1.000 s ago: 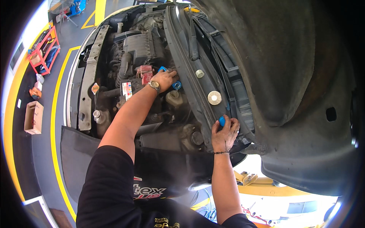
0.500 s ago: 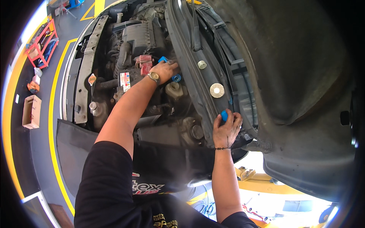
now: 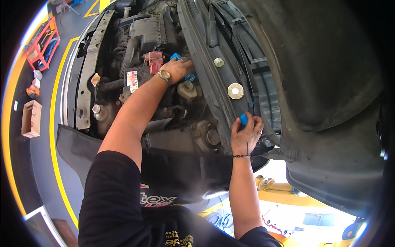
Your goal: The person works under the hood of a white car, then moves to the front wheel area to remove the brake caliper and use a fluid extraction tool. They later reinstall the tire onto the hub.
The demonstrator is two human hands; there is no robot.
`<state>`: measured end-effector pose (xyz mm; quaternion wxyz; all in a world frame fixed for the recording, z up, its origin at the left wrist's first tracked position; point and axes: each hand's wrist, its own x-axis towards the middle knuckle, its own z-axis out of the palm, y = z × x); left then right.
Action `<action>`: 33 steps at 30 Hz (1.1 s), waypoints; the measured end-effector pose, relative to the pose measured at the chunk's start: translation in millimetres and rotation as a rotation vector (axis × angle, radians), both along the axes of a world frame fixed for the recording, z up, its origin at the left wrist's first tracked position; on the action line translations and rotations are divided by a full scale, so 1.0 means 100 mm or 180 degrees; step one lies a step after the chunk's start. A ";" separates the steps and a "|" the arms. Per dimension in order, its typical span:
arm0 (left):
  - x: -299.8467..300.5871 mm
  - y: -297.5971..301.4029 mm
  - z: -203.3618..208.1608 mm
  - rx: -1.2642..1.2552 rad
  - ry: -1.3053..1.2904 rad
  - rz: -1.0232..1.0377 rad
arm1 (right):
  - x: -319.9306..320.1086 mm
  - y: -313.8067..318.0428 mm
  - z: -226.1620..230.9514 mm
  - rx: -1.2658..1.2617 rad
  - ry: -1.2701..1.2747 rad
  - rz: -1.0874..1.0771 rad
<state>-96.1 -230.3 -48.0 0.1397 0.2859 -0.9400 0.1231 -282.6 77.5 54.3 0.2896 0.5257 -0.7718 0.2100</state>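
My left hand [image 3: 177,70], with a watch at the wrist, reaches deep into the engine bay. Its fingers curl downward, and what they grip is hidden beneath them. A blue plastic part [image 3: 175,56] shows just past its knuckles, and a blue ring-shaped piece [image 3: 189,77] lies near its fingers. Closer to me stands a pale reservoir [image 3: 187,89] with its neck uncovered. My right hand [image 3: 247,133] is at the near end of the black cowl, its fingers closed round a blue cap [image 3: 244,119]. A round pale cap [image 3: 235,91] and a smaller pale cap [image 3: 218,62] rest on the cowl [image 3: 225,78].
The raised hood [image 3: 325,82] fills the right side. Around my left arm are a battery [image 3: 131,81], a red terminal cover [image 3: 154,61] and a capped reservoir [image 3: 212,137]. A dark cover [image 3: 78,146] drapes the near fender. A red tool cart [image 3: 43,45] and cardboard box [image 3: 31,119] stand left.
The whole view has shifted slightly. Both hands keep almost the same places, the left by the blue pieces and the right on the blue cap.
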 end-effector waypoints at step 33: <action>0.01 0.01 0.04 0.0003 0.0056 -0.0087 | -0.01 -0.01 -0.01 -0.0011 0.0029 0.0028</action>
